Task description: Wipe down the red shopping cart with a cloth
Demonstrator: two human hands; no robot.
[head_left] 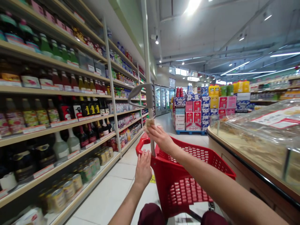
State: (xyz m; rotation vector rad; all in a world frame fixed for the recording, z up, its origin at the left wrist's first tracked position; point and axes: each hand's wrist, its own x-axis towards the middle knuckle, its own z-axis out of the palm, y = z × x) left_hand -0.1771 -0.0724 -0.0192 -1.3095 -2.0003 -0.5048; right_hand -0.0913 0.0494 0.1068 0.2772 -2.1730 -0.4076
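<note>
A red shopping basket on wheels (161,184) stands right in front of my knees, with a tall metal pole (147,56) rising from its left end. Partway up the pole is a grey loop handle (148,96). My right hand (162,138) presses a crumpled, pale brownish cloth (150,123) against the pole just below that handle; its fingers are closed over the cloth. Lower down, my left hand (143,168) rests with its fingers bent over the basket's red rim handle (140,147), beside the foot of the pole. The left thumb is partly hidden.
Shelves of bottles and cans (56,122) line the left side. On the right, close by, stands a display counter (225,140) with clear plastic covers. Stacked drink cartons (193,115) sit on a blue pallet ahead. White floor tiles (117,178) run along the aisle.
</note>
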